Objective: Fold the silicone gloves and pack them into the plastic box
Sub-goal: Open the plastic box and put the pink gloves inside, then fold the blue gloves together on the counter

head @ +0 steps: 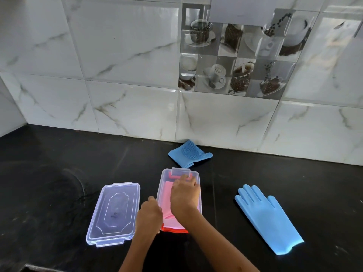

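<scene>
A clear plastic box (164,174) with a red seal stands on the black counter. Folded pink gloves (168,190) lie inside it. My right hand (183,195) rests palm down on the pink gloves, fingers reaching toward the box's far end. My left hand (148,213) sits at the box's near left corner, fingers curled against its rim. A folded blue glove (187,153) lies behind the box near the wall. A second blue glove (265,214) lies flat and unfolded to the right.
The box's clear lid (114,213) lies flat on the counter left of the box. A tiled wall (137,95) rises behind the counter. A faint round mark shows on the counter at far left.
</scene>
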